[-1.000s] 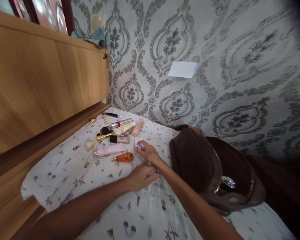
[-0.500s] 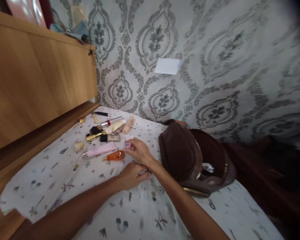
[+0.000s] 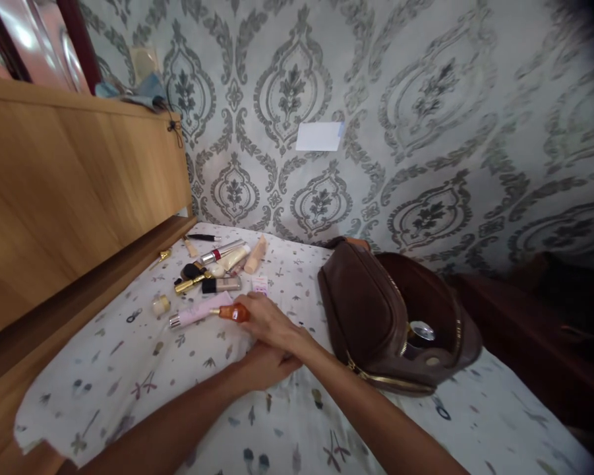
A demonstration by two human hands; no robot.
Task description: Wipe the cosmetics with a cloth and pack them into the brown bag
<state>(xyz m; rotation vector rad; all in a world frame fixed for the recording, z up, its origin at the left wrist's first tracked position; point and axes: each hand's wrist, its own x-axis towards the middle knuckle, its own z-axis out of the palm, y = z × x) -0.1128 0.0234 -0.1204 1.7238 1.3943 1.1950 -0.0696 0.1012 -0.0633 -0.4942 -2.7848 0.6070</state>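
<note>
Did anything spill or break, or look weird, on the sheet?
I see no spill or damage around the shiny orange bottle in the right hand. Only messy: the silver tube with a red band lies jumbled among others, and the brown leather bag gapes open.

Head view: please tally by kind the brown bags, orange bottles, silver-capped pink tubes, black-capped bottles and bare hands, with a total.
Brown bag: 1
Orange bottle: 1
Silver-capped pink tube: 1
Black-capped bottle: 1
Hands: 2, left hand and right hand
Total: 6
</note>
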